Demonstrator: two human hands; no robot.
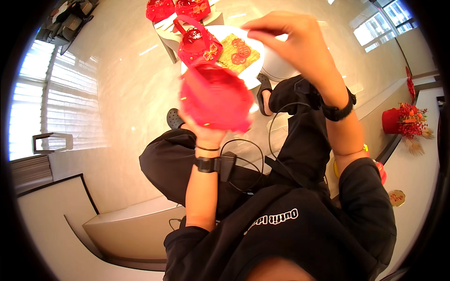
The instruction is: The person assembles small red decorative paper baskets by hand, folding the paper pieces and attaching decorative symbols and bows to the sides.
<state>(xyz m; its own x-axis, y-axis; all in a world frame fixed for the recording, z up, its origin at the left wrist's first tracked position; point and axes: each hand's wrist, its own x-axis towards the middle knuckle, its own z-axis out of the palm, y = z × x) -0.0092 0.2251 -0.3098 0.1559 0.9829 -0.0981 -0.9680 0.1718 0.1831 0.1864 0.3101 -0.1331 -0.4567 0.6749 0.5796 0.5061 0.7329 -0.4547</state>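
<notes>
My left hand (209,135) holds a small red felt gift bag (220,100) from its near side, tilted and smeared by motion; most of the fingers are hidden by it. Raised to the right of the bag, my right hand (300,42) has its thumb and forefinger brought together, and whatever may be between them is too small to make out. Just beyond the held bag, another red bag with a loop handle and gold bow (199,44) stands on a round white table (257,49). A gold sheet with red round lattice cut-outs (239,54) lies beside it.
Two more red bags (192,8) (160,10) stand on a light surface at the far edge. Black cables (262,154) loop across my lap. To the right, a red pot of red decorations (398,121) sits on a white counter (412,173). Seating stands far left.
</notes>
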